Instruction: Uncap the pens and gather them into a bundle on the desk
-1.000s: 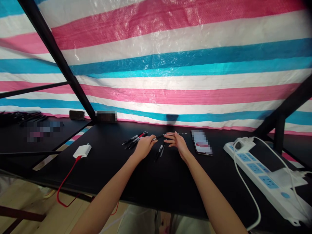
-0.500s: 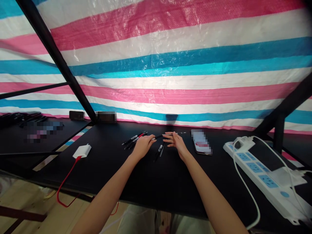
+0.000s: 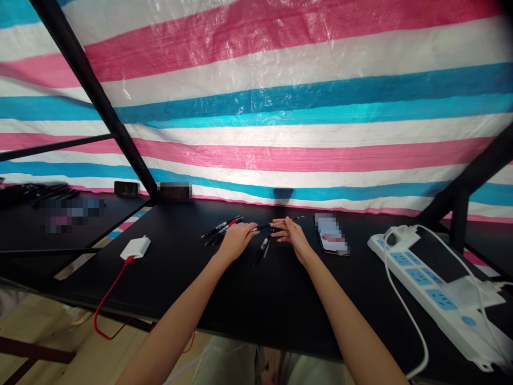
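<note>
My left hand (image 3: 238,239) is closed around one end of a slim black pen barrel (image 3: 262,226), just above the black table. On the right, my right hand (image 3: 292,238) pinches a thin pen refill (image 3: 297,218) between thumb and finger, its other fingers spread. The refill's pale tip points away to the right, in line with the barrel. Whether the two are joined is hidden behind the fingers. Below and between the hands lie dark pen parts (image 3: 262,247). Several black and red pens (image 3: 220,230) lie beside my left hand, partly covered by it.
A phone (image 3: 332,234) lies right of my hands. Farther right is a white power strip (image 3: 425,289) with plugs and cables. A white charger (image 3: 135,247) with a red cable sits left. Black frame bars (image 3: 92,96) and a striped sheet (image 3: 256,155) stand behind.
The refill's outer end has tilted slightly upward and moved a little to the left. My right fingers have shifted slightly. My left hand stays nearly in place.
</note>
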Available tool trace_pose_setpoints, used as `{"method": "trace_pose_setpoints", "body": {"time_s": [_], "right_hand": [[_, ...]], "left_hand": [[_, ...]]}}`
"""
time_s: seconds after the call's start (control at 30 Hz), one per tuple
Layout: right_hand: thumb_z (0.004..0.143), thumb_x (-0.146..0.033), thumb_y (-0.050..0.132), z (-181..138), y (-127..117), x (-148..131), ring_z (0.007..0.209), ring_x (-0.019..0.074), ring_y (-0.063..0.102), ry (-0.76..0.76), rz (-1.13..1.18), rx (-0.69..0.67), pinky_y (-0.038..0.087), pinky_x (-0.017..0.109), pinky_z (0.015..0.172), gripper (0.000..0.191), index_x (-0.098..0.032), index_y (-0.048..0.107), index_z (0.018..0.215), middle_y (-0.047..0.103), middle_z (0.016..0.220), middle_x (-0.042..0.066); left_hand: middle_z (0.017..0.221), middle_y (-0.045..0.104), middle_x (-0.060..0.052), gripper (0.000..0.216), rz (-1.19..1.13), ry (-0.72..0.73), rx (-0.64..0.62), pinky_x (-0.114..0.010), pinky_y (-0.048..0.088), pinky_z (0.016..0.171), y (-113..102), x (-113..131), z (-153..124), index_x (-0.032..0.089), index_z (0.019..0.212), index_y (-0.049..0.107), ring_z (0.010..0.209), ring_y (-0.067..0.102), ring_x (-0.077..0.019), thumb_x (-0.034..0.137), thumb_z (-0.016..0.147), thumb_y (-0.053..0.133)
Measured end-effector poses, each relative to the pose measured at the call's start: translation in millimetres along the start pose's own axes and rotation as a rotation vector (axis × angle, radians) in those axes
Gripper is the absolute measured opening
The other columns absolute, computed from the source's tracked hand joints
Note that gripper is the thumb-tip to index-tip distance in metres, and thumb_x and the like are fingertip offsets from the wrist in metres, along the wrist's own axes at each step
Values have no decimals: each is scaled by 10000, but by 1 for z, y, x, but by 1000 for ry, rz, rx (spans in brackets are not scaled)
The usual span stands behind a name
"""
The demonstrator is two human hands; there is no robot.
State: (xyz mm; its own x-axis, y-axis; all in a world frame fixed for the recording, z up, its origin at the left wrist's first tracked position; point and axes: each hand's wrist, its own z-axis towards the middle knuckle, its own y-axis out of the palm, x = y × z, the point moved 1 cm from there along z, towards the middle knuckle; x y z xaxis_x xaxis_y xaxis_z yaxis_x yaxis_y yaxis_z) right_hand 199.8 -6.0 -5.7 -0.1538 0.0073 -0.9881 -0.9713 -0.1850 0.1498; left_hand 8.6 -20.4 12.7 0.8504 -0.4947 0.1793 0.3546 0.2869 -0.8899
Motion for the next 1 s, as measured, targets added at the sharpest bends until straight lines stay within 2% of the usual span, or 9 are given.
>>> {"method": "trace_pose_setpoints", "body": {"time_s": [0.17,0.4,0.87,1.0], "right_hand": [[845,-502,332,0,0,2,701,159,650,2,31,12,479,206,499,434,-169,577,978,634,1022,111],[848,-515,309,-4,1,-4,847,183,629,-43,29,43,493,221,540,441,-178,559,983,625,1051,103],[831,-533,336,-4,0,-7,780,174,640,-69,42,66,480,221,531,443,-179,570,956,634,1029,101],[824,-527,361,-3,-1,-4,745,172,644,-72,52,37,468,211,503,435,-171,579,948,639,1014,108]], "left_hand": [[857,634,-36,286,-16,3,7,-252,386,743,2,0,0,214,989,562,815,569,-151,377,871,359],[862,633,-42,290,-1,23,8,-255,389,720,1,1,0,208,1001,559,798,565,-151,373,871,359],[854,627,-35,297,18,19,18,-259,378,705,0,4,-1,211,1000,549,781,560,-152,381,878,339],[836,626,-33,290,14,20,13,-255,381,692,-1,5,-1,208,989,553,775,559,-152,382,873,352]]}}
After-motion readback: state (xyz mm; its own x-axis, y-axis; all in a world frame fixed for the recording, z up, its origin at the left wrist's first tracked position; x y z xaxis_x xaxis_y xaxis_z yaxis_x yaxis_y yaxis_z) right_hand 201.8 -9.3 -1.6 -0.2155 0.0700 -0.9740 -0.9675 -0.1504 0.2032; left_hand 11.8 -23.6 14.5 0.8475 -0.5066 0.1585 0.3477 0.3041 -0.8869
